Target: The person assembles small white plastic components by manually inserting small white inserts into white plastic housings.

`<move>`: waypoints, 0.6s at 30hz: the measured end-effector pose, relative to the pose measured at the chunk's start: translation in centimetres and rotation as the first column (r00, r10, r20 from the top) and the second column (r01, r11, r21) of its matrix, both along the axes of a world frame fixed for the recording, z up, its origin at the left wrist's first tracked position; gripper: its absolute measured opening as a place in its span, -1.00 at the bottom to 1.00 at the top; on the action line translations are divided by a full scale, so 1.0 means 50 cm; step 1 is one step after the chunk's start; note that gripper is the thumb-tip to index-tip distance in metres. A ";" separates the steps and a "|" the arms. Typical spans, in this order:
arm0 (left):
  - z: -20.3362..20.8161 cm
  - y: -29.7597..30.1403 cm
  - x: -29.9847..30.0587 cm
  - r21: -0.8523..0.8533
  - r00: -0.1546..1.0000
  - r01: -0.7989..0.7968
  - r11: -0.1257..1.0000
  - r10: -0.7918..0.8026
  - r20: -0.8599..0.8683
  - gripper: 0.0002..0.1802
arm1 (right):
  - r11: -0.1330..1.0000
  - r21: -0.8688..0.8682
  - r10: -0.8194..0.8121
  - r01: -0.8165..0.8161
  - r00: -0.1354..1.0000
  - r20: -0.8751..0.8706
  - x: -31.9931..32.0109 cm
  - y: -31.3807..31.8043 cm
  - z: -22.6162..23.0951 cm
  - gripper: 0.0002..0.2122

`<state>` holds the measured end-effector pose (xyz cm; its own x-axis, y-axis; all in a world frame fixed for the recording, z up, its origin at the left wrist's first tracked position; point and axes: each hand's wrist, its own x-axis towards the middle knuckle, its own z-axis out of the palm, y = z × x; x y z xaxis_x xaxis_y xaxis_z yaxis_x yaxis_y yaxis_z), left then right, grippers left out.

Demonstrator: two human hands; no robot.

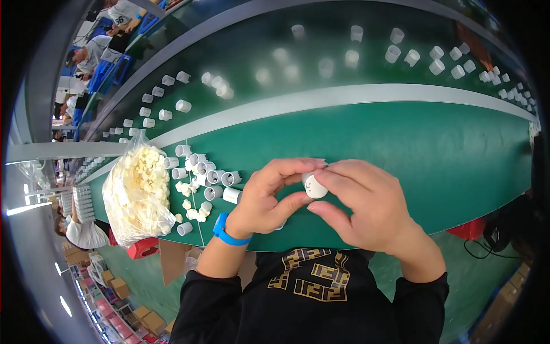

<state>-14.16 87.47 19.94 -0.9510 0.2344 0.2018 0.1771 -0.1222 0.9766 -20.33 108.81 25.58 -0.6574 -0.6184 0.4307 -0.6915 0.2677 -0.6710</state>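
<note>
In front of my chest, over the green table [401, 143], a small white plastic cylinder [315, 188] is between my hands. Its rounded end, marked with small dark spots or holes, faces up. My left hand [264, 198] curls round its left side, thumb below and fingers above. From the right, my right hand [369, 198] closes on it with the fingertips on top and the thumb near its lower edge. Another white cylinder [231, 195] lies against the back of my left hand. Beside it are several hollow white cylinders [231, 178] and loose cream-coloured pieces [199, 214].
A clear plastic bag [123, 215] full of cream-coloured pieces sits at the table's left. Past a pale rail [355, 94], white cylinders [412, 57] stand scattered along a dark green belt-like surface [252, 46]. People [86, 54] work at the far upper left.
</note>
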 end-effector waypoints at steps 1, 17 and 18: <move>0.000 0.003 -0.001 -0.003 1.000 0.003 1.000 -0.003 0.001 -0.49 | 1.000 -0.001 0.002 -0.002 1.000 0.001 -0.001 0.003 -0.001 -0.71; 0.008 0.004 -0.020 -0.063 0.989 0.133 0.989 -0.129 0.067 -0.45 | 0.997 0.032 -0.066 0.063 0.995 0.076 -0.013 0.016 -0.020 -0.87; 0.008 0.008 -0.021 -0.057 0.991 0.110 0.992 -0.105 0.081 -0.45 | 0.998 0.030 -0.055 0.053 0.996 0.068 -0.015 0.017 -0.022 -0.88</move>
